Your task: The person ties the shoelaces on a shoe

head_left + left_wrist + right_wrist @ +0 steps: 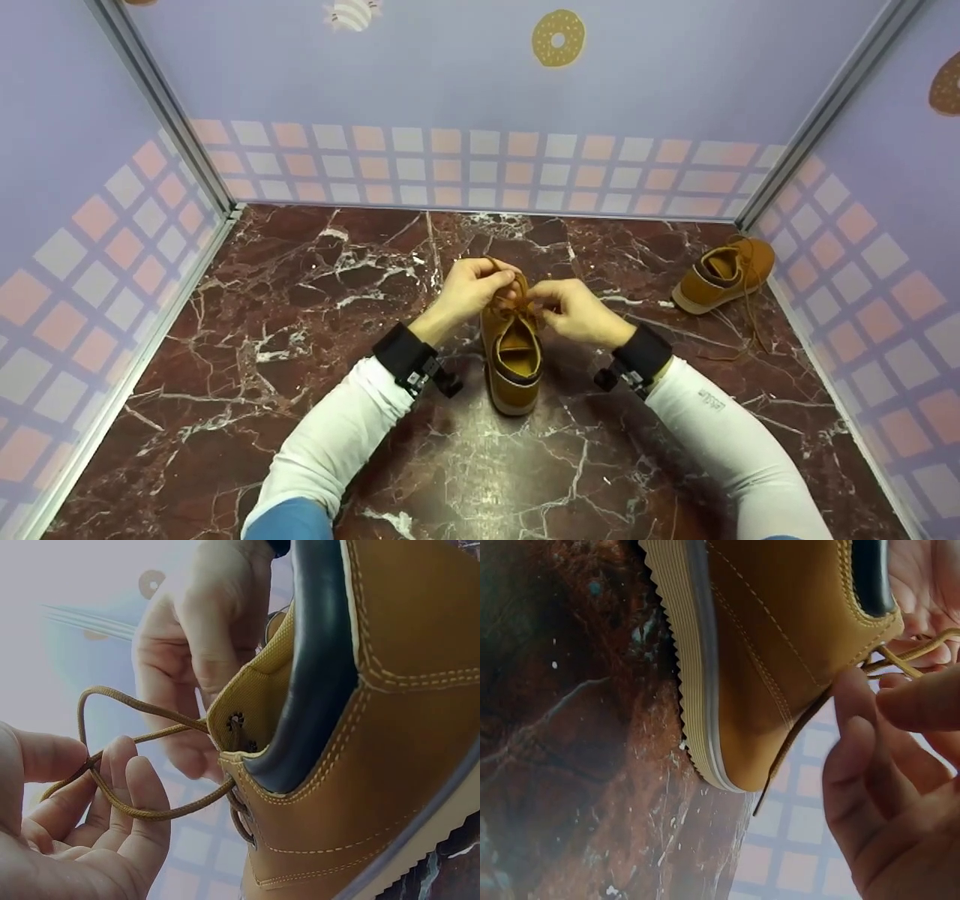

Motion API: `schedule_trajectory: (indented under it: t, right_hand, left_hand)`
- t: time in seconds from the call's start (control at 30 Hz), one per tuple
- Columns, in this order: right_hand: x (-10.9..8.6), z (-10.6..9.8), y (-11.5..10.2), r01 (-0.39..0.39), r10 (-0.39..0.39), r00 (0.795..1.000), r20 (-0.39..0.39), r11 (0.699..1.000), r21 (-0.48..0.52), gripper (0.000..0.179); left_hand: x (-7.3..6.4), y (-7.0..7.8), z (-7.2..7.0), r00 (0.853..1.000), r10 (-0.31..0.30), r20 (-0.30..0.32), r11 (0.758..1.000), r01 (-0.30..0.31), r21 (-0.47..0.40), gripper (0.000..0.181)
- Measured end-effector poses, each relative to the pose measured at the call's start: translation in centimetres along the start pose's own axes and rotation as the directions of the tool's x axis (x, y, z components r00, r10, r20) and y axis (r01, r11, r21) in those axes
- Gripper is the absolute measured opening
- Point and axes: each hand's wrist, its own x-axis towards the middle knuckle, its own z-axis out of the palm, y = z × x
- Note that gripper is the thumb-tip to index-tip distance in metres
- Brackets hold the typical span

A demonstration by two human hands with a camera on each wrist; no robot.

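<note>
A tan leather shoe [510, 386] with a dark padded collar stands on the floor, heel toward me. Above its tongue, my left hand [474, 289] pinches the brown shoelace [142, 814] between thumb and forefinger, where its looped strands cross. At the other side of the lacing, my right hand [577, 309] has its fingers curled, with thumb and forefinger close together on the lace. Its fingertips partly cover the lace there. A loose lace end [776, 769] hangs toward the toe in the right wrist view.
A second tan shoe [716, 281] stands by the right wall, its untied lace [752, 322] trailing on the floor. Dark red marbled floor [300, 420] lies around the first shoe. Lilac panels [450, 82] with checkered squares enclose the back and both sides.
</note>
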Motion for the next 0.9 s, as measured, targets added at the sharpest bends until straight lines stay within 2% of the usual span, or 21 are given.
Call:
schedule_trajectory:
  t: [0.17,0.4,0.7,0.8,0.9]
  right_hand:
    - [-0.04,0.15,0.04,0.027,-0.028,1.000,-0.003,0.997,-0.069,0.023]
    - [-0.01,0.43,0.46,-0.012,0.012,1.000,0.004,0.996,-0.088,0.014]
    - [-0.35,0.79,0.49,0.005,-0.015,0.998,-0.056,0.984,-0.178,0.006]
    - [-0.39,0.72,0.56,-0.044,0.034,0.997,-0.075,0.990,-0.138,0.006]
    - [-0.44,0.55,0.71,-0.117,0.118,0.989,-0.087,0.993,0.016,0.014]
  left_hand:
    - [0.02,-0.12,0.09,1.000,0.010,-0.006,1.000,-0.010,-0.004,0.021]
    - [-0.29,-0.17,0.05,1.000,0.003,-0.024,1.000,-0.003,-0.019,0.022]
    - [-0.24,-0.14,0.15,0.999,-0.002,-0.034,0.999,0.000,-0.038,0.024]
    - [-0.28,-0.06,0.15,0.999,-0.004,-0.041,0.999,0.002,-0.038,0.026]
    - [-0.29,-0.14,0.12,0.999,0.004,-0.051,0.999,-0.006,-0.037,0.027]
